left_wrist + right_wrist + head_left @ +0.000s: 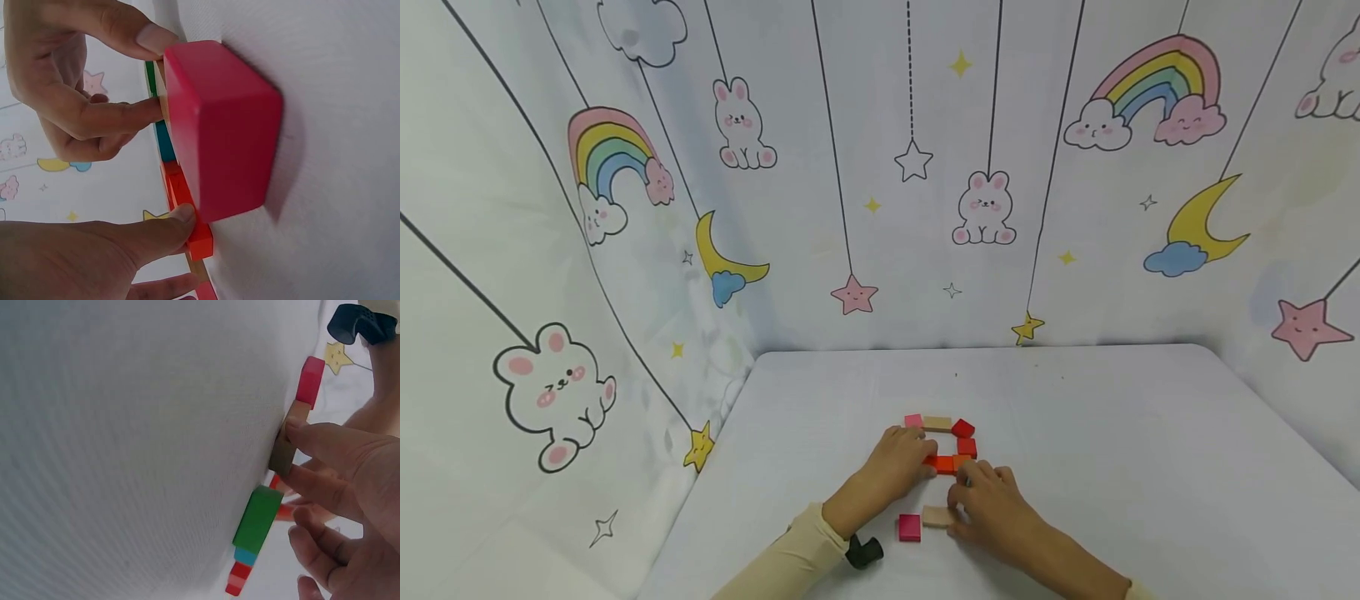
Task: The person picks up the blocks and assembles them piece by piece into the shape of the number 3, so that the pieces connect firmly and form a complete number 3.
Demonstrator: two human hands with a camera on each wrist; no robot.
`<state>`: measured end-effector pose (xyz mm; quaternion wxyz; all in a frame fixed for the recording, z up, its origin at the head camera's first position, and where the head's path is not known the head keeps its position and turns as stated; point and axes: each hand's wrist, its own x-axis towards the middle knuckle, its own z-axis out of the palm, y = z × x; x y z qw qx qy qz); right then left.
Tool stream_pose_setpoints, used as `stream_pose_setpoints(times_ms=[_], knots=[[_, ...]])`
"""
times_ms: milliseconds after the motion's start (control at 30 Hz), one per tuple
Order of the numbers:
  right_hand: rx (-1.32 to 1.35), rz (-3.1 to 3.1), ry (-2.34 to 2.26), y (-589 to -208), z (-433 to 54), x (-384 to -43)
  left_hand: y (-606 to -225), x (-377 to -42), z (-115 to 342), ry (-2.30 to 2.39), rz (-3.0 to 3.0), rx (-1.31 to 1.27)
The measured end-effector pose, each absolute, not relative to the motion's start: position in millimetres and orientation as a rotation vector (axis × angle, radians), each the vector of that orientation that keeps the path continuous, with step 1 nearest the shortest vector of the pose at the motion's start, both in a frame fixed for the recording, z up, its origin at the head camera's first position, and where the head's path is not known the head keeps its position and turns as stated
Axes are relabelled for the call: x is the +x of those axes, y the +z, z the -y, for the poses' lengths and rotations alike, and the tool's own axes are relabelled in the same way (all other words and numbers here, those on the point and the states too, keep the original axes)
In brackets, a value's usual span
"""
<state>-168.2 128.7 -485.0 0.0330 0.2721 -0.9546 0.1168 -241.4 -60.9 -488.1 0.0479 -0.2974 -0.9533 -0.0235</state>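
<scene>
My left hand (897,463) pinches the left end of an orange-red block (944,465), its thumb on the near side. An orange block (962,463) sits at that block's right. Nearer to me, my right hand (996,510) pinches a plain wooden block (938,517) between thumb and finger; the right wrist view shows the thumb on this wooden block (284,453). Beside its left end lies a magenta block (909,527), large in the left wrist view. A green block (257,519) and a teal block (245,556) stand by the right fingers, hidden behind that hand in the head view.
Farther back, a pink block (913,422), another wooden block (937,423) and a red five-sided block (963,427) form a row. A red block (966,447) lies below its right end. A dark device (865,552) is at the left wrist. Printed cloth walls surround the white table (1112,433).
</scene>
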Motion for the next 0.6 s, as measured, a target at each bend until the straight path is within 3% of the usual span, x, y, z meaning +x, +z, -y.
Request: stream_pose_setpoints(times_ms=[600], knots=[[0.772,2.959,0.397,-487.7,-133.0,-175.3,-488.2,-241.2,60.8,-0.076,2.911,-0.905]])
